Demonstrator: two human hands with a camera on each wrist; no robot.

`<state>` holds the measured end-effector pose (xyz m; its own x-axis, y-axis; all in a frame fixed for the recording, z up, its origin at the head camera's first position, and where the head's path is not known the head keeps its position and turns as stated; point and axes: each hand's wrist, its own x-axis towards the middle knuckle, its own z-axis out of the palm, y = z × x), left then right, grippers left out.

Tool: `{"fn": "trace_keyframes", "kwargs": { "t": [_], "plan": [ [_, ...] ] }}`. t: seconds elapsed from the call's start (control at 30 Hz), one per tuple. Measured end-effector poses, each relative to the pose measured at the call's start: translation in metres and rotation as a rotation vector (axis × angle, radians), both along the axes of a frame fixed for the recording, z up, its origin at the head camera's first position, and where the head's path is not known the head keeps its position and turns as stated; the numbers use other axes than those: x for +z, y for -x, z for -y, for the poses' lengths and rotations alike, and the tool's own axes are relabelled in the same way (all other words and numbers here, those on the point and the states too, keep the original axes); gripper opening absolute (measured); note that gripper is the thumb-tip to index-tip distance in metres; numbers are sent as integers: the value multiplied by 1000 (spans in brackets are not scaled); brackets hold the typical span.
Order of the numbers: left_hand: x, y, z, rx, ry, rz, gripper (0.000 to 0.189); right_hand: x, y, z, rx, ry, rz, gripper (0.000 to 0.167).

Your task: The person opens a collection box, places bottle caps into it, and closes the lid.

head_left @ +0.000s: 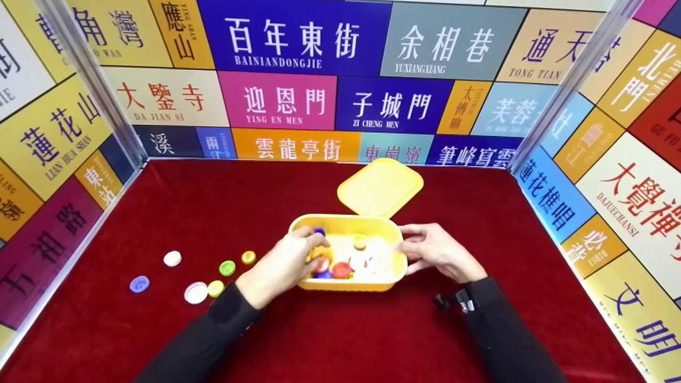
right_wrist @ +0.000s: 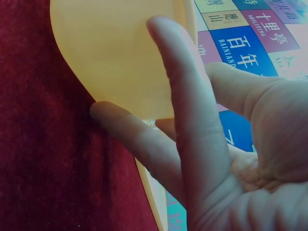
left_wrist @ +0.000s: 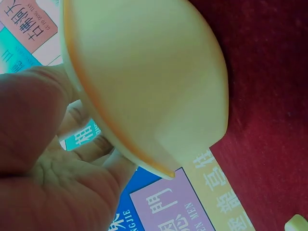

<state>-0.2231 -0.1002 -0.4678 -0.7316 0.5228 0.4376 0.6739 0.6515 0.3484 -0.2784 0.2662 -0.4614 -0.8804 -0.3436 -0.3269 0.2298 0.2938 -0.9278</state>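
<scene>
Left of the yellow box, loose caps lie; left grip curled inside, right grip flat against it.

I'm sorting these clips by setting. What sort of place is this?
Most likely a staged tabletop booth, not a home or shop. A red cloth table is walled on three sides by panels printed with street-name signs, joined by metal corner posts. A yellow box of bottle caps sits in the middle.
</scene>
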Motion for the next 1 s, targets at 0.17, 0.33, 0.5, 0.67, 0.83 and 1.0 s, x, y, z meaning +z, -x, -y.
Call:
{"fn": "trace_keyframes", "kwargs": {
  "t": [0.17, 0.33, 0.5, 0.67, 0.83, 1.0],
  "plan": [
    [0, -1, 0, 7, -8, 3, 22, 0, 0, -1, 2, -2, -4, 71],
    [1, -1, 0, 7, 6, -14, 22, 0, 0, -1, -4, 1, -2, 69],
    [2, -1, 0, 15, 12, -17, 22, 0, 0, -1, -4, 2, -4, 69],
    [2, 0, 3, 17, 8, -37, 22, 0, 0, -1, -4, -3, -8, 71],
    [6, 0, 5, 16, -15, -27, 24, 0, -1, -1, -2, -3, -10, 70],
    [10, 0, 8, 20, -41, 12, 26, 0, -1, -1, 0, 3, -10, 70]
  ]
}}
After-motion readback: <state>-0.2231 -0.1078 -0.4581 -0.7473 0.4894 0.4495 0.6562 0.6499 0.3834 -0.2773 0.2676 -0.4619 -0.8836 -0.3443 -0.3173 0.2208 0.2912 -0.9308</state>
